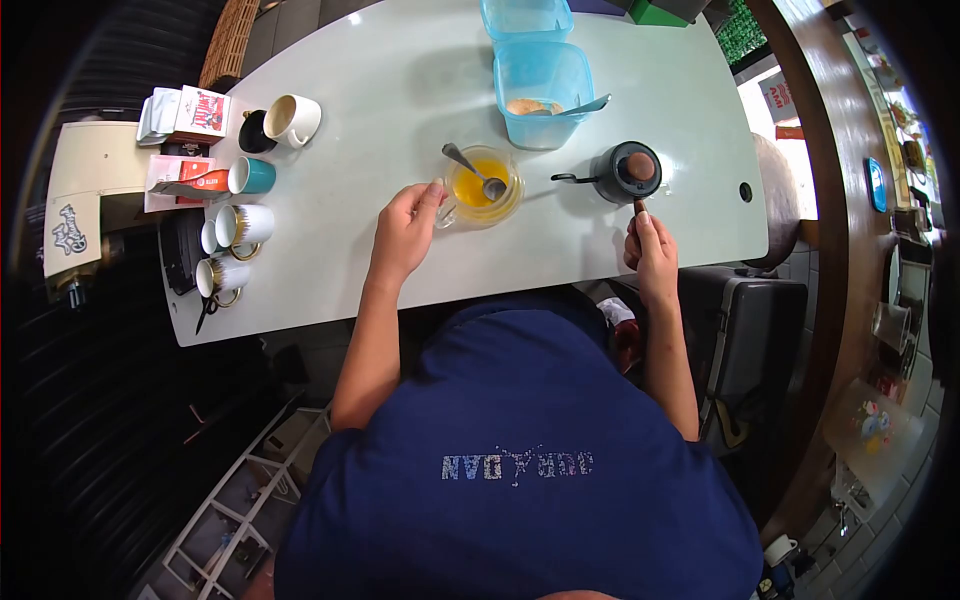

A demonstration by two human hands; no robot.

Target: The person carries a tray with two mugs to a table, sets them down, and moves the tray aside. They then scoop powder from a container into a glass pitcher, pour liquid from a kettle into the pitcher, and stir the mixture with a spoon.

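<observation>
My left hand [408, 232] pinches the handle of a clear glass cup [480, 214] on the white table. Yellow liquid [470, 187] fills its lower part, and a metal spoon [470, 166] leans inside with its handle over the rim. My right hand [652, 252] is closed around the brown handle of a black gooseneck kettle [613, 187]. The kettle has a lid with a round brown knob, and its thin spout points left towards the cup. Behind them stands a blue plastic container [543, 80] with light brown powder and a spoon-like utensil [590, 105] in it.
Along the left side of the table [380, 90] stand a beige mug [293, 120], a teal cup [253, 176], several white-and-gold mugs [246, 225], and red-and-white packets [200, 112]. Scissors [205, 313] lie near the front left edge. A black case [762, 320] stands beside the table at right.
</observation>
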